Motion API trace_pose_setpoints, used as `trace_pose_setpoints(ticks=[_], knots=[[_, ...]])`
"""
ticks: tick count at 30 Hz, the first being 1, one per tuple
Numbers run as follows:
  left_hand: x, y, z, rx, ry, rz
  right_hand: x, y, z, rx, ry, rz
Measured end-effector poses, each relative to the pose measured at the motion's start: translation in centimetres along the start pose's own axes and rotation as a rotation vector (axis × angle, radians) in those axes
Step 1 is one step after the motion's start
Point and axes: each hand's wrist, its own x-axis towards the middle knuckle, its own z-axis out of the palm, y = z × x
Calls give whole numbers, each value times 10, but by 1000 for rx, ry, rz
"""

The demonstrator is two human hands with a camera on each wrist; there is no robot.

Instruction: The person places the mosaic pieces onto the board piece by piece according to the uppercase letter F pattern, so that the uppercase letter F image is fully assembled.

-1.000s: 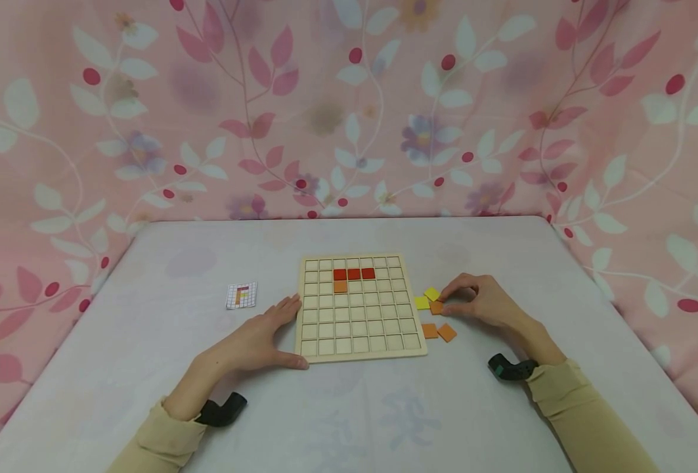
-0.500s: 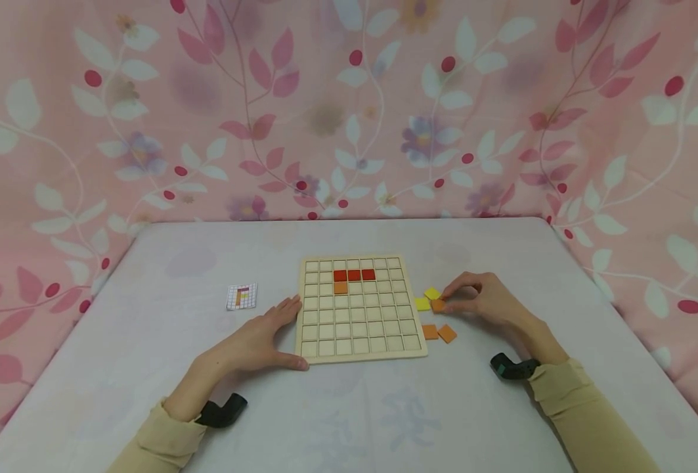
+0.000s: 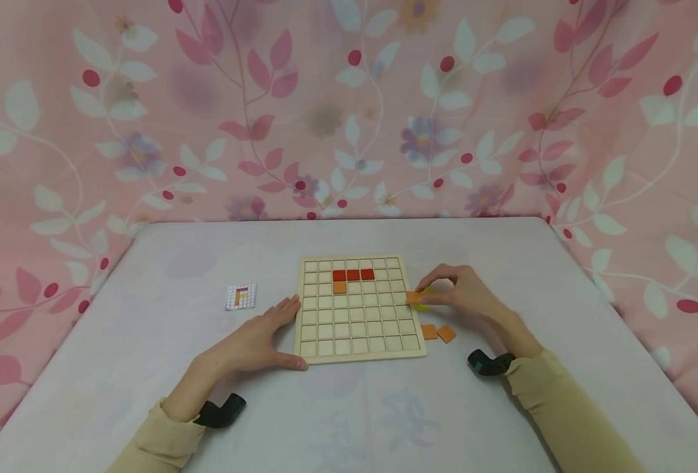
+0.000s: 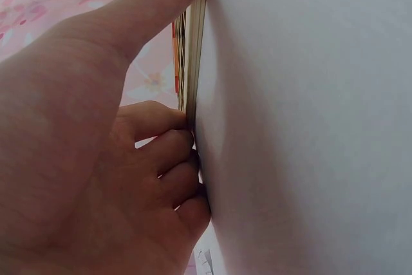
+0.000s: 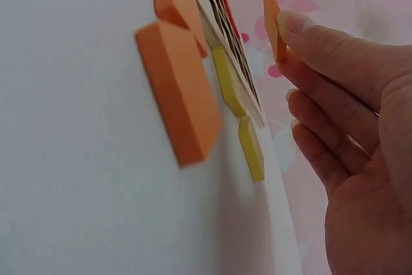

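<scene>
A wooden grid board (image 3: 360, 315) lies in the middle of the table. Three red tiles (image 3: 353, 275) fill a row near its top, with one orange tile (image 3: 339, 288) below the leftmost. My left hand (image 3: 254, 341) rests at the board's left edge, fingers and thumb touching it. Between thumb and finger my right hand (image 3: 467, 292) pinches an orange tile (image 5: 273, 27), raised above the table by the board's right edge. Two yellow tiles (image 5: 252, 149) lie beneath that hand, mostly hidden in the head view. Two more orange tiles (image 3: 446, 334) lie nearer me.
A small pattern card (image 3: 241, 297) with a coloured grid lies left of the board. The table (image 3: 349, 420) has a white cloth, and a pink floral curtain (image 3: 325, 118) hangs behind and beside it. Each wrist carries a black camera mount (image 3: 222, 411).
My right hand has lifted the orange tile from beside the yellow tiles and moved it left to the board's right edge. The left hand has stayed in place.
</scene>
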Motion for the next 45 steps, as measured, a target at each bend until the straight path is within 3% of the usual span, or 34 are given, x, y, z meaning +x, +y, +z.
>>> trace_pose_setpoints(ticks=[19, 28, 35, 45], knots=[[0, -2, 0, 12, 7, 14, 31, -41, 53, 36, -1, 76], [-1, -2, 0, 6, 9, 14, 43, -53, 73, 101, 6, 41], [0, -1, 0, 9, 9, 23, 50, -62, 88, -12, 15, -52], [0, -1, -1, -1, 5, 17, 54, -53, 106, -52, 80, -151]])
